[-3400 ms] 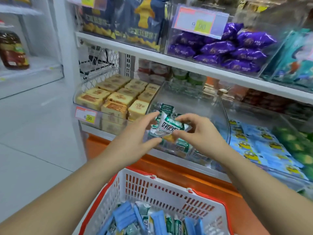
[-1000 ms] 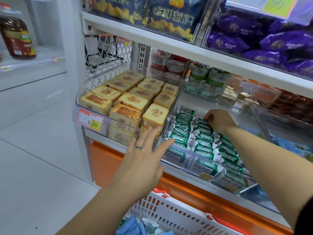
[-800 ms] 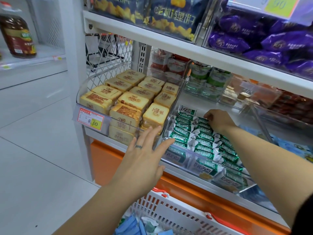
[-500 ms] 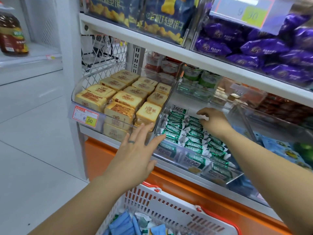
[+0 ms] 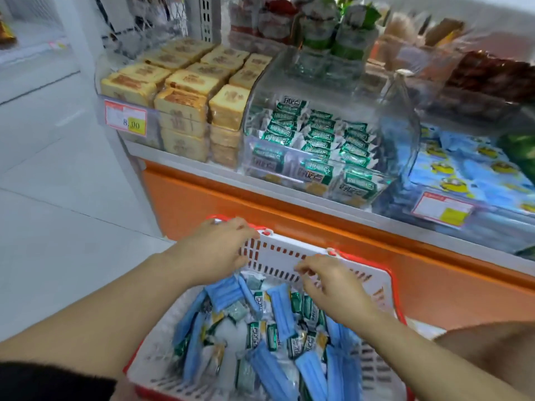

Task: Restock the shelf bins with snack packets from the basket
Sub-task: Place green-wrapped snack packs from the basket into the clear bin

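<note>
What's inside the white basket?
A loose pile of blue packets and green-and-white snack packets lies in the basket. The pile hides the basket's bottom, and the right hand covers whatever lies under it.

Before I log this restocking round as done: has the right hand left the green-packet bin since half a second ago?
Yes. The right hand has come out of the clear bin, down and back from the shelf, and is now over the basket.
</note>
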The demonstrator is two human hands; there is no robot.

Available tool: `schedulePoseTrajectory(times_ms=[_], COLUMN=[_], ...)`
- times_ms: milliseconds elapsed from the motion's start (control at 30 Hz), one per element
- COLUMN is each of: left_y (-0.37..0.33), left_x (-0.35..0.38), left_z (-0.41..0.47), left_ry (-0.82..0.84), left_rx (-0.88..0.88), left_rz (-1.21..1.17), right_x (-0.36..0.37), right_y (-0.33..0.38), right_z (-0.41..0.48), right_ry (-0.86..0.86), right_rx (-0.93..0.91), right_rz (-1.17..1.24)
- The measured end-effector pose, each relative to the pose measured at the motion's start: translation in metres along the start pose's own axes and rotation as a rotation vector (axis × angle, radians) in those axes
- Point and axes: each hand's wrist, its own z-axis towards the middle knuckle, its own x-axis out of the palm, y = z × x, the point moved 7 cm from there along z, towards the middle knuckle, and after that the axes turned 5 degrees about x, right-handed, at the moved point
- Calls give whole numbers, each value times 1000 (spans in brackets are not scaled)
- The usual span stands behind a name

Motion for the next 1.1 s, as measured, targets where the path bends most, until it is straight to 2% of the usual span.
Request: schedulePoseTrajectory(times_ms=[100,233,467,667,800,933,1100], left_y=[-7,-11,-4,2,2,-4,-21], left_x=[34,44,50,52,45,25,-23], left_z=[3,14,20,21,26,27,16], left_ry=[197,270,273,284,243,123,-114], left_rx=[23,41,32,16,20,44,86], left_rz=[28,35,-33,-47,-29,-63,-186], right_x=[61,117,170,184,178,128,14], right_y=[-55,-101,-132,-129,-123,-84,-18], right_z=[-5,-11,-15,-13,-7,5,14], right_ry=[263,556,733,699,644,530,320], right_rx=[130,119,-38,-266,-358,-344,-310], right_rz=[-159,-464,-659,-848,-843,-640,-327])
